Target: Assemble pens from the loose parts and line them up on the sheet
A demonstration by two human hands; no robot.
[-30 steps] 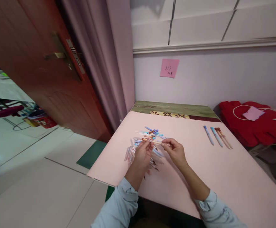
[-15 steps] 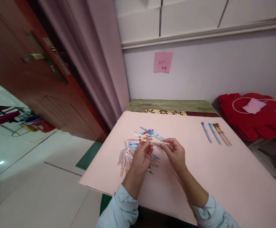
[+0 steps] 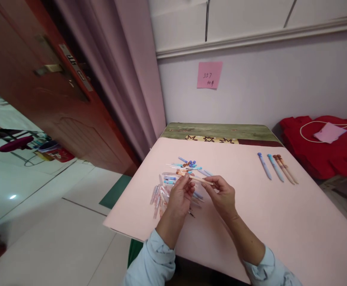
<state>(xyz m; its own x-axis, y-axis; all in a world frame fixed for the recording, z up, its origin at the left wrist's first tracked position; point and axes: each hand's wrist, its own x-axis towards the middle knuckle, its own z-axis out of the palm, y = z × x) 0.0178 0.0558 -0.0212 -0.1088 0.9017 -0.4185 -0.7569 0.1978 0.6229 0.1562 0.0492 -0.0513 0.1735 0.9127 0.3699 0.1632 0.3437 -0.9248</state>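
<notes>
A pale cream pen (image 3: pixel 197 180) with a brown-orange end is held level between both hands, above the table. My left hand (image 3: pixel 181 195) pinches it near its brown end, fingers closed. At the pale end, the thumb and fingers of my right hand (image 3: pixel 221 194) close on it. Below and left of my hands lie loose pen parts: clear and pinkish barrels (image 3: pixel 159 195), blue and brown toppers (image 3: pixel 189 163), and blue pieces (image 3: pixel 169 179). My left hand hides part of this pile.
On the right of the pink-covered table (image 3: pixel 251 222) lie a purple-blue pen (image 3: pixel 264 166), a light blue pen (image 3: pixel 276 168) and two brown-topped pens (image 3: pixel 286 170). A red cloth (image 3: pixel 337 149) sits beyond the table's right edge. A wooden door (image 3: pixel 72 119) and curtain (image 3: pixel 140 71) stand left.
The view has shifted slightly, so the scene sits a little further right. Both hands still hold the pen, which now slopes slightly more down to the right.
</notes>
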